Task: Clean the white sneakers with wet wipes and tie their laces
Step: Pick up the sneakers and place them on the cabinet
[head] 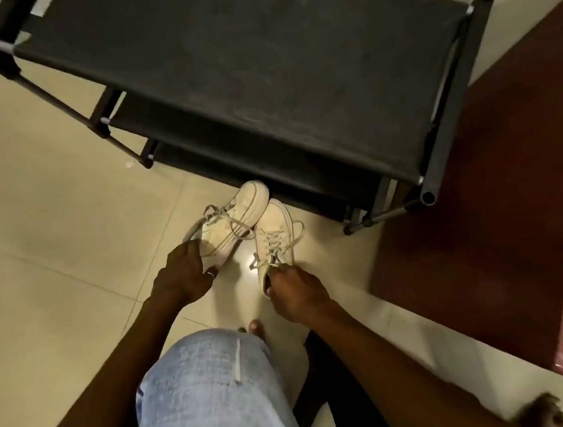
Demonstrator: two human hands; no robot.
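Two white sneakers sit on the tiled floor in front of a black shoe rack. The left sneaker [230, 218] is tipped onto its side, its loose laces trailing, and my left hand [184, 274] grips its heel end. The right sneaker [274, 238] stands upright with its toe toward the rack and its laces untied. My right hand [296, 289] holds it at the heel opening, fingers curled round the collar. No wet wipes are in view.
The black shoe rack [260, 77] fills the upper middle, its lower shelves just beyond the sneaker toes. A dark red cabinet [494, 192] stands at the right. My knee in light jeans [208, 392] and a bare foot [255, 327] are below the hands. Pale floor tiles [53, 252] spread leftward.
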